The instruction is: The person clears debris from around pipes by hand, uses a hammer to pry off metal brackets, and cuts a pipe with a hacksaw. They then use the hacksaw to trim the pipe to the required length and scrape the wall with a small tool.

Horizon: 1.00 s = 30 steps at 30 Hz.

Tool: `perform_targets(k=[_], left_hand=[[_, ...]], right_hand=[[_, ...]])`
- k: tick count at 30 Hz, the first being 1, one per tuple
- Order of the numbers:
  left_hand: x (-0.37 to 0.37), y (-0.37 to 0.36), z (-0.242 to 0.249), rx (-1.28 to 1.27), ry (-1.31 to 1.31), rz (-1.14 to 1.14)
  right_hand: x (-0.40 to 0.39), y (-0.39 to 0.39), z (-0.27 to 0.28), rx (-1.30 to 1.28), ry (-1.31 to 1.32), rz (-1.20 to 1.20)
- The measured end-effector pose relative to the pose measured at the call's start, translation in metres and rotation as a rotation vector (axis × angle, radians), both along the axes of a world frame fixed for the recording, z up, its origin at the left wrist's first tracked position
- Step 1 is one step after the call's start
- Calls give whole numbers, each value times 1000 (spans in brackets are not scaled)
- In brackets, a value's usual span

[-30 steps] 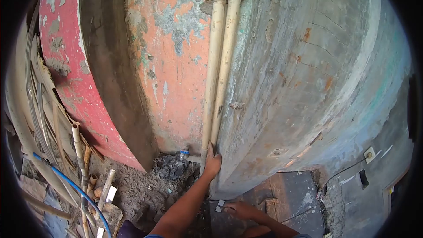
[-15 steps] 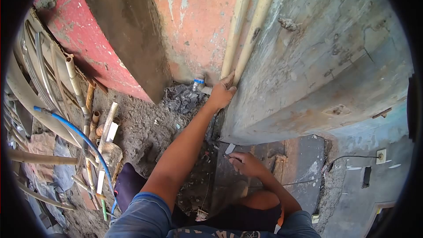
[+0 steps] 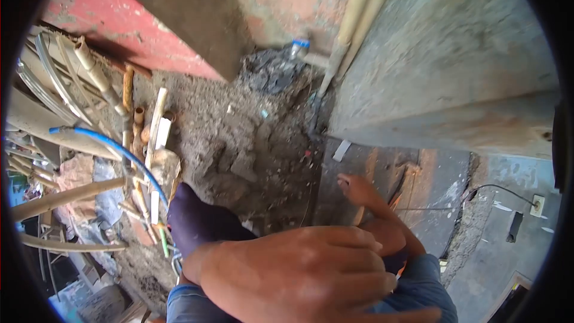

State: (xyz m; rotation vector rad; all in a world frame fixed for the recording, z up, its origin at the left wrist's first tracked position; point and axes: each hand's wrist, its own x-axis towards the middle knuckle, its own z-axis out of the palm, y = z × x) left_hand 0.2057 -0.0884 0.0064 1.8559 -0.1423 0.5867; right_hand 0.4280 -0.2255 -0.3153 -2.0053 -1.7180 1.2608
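Large and close to the camera, my left hand [image 3: 299, 269] shows its back, with the fingers spread to the right and nothing visible in them. My right hand [image 3: 357, 191] is above the dark floor panel [image 3: 394, 194], fingers curled round something too small to make out. A small light-grey flat piece [image 3: 341, 151] lies on the panel just beyond it. Two long pipes [image 3: 359, 12] come down the wall into the corner. Beside them, a fitting with a blue ring [image 3: 299, 48] sits over a dark crumpled lump [image 3: 274, 70].
Rough dirt [image 3: 209, 125] covers the ground between the walls. At the left lie bamboo poles [image 3: 72, 197], pipe pieces and a blue hose [image 3: 113, 139]. A concrete wall [image 3: 454, 60] rises on the right, and a socket [image 3: 537, 205] with a cable is farther right.
My left hand has let go of the pipes and come back close to the camera. My right hand shows higher and farther right, its dark tool no longer clearly visible. The view has shifted.
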Motion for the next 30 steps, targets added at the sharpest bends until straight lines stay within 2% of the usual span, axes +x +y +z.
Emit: perform_targets(k=[1, 3, 6, 8, 10, 12, 15, 17, 19, 22, 24, 26, 27, 28, 30], left_hand=[[-4, -13, 0, -27, 38, 13], [-8, -33, -1, 190, -143, 364], [-45, -14, -7, 214, -28, 244], [-57, -5, -18, 244, -13, 195], [-64, 1, -46, 362, 242, 781], [-64, 16, -89, 124, 568, 908], [-41, 22, -142, -135, 649, 980], [-16, 29, -158, -113, 709, 879], [18, 42, -191, 24, 503, 865], [78, 78, -212, 188, 364, 926], [117, 115, -202, 149, 107, 1193], [144, 146, -192, 212, -42, 1220], [153, 157, -188, 112, 13, 1183], [156, 164, -184, 11, 85, 1139], [152, 177, -180, -8, 120, 1075]], right_hand=[[-2, 3, -2, -31, 15, 19], [-10, 11, -14, -68, 52, 42], [-3, 0, -23, -5, -54, 49], [0, -6, -35, 141, -48, 29], [4, -3, -32, 98, -50, -13], [1, 1, -27, 53, -36, -36], [1, 7, -19, 61, -91, -6], [2, 8, -22, 61, -61, -56], [6, 0, -33, 104, -95, -46], [12, -24, -45, 111, -117, -44], [19, -42, -49, 137, -71, -66], [24, -56, -52, -11, -97, -70], [23, -74, -70, 110, -104, -116], [24, -78, -71, -84, -64, -142], [34, -120, -135, -122, 461, -416]])
